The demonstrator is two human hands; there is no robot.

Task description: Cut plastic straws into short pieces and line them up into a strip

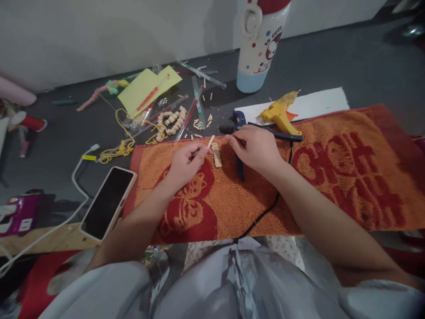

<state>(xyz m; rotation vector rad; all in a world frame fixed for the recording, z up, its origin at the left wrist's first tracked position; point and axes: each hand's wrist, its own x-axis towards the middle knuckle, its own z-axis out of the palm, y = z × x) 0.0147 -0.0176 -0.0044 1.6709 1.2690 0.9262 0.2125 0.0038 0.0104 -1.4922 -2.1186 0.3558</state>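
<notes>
My left hand is closed, with a short thin wooden stick pinched between thumb and fingertips. Just right of those fingertips, a small row of short wooden sticks lies side by side on the orange towel. My right hand has its thumb and fingers curled together to the right of the row; what they hold, if anything, is hidden. Beneath and around this hand lies a dark blue tool, partly covered. Behind it rests a yellow glue gun with an orange trigger.
Beyond the towel lie a curved chain of sticks, loose sticks, yellow cord and yellow paper. A tall bottle stands behind a white board. A phone sits left; a black cable crosses the towel.
</notes>
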